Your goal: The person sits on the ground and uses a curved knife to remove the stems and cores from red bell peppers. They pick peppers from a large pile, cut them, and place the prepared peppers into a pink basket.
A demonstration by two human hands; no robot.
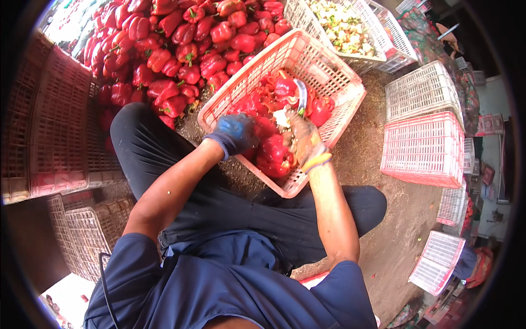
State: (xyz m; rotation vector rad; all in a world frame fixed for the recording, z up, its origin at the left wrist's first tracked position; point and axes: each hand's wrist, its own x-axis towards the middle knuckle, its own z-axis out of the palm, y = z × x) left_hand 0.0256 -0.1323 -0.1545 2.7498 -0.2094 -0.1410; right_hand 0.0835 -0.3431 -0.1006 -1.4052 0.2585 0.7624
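In front of me a pink plastic crate [345, 78] stands tilted, holding red bell peppers [271, 154] and cut red pieces. My left hand [236, 131], in a blue-coated glove, curls against a red bell pepper [264, 126] over the near left side of the crate. Its fingertips are hidden. An orange and grey glove covers my right hand [304, 137], which is closed around a curved-bladed knife [302, 93], blade pointing away from me. A pale pepper seed core [281, 118] shows at the right fingers. The knife's handle is hidden in the glove.
A large heap of red bell peppers [181, 53] lies beyond the crate to the left. Behind it, a crate holds pale pepper cores [341, 26]. Stacked crates [423, 148] stand at the right, more crates [61, 111] at the left. My bent legs [242, 218] flank the working crate.
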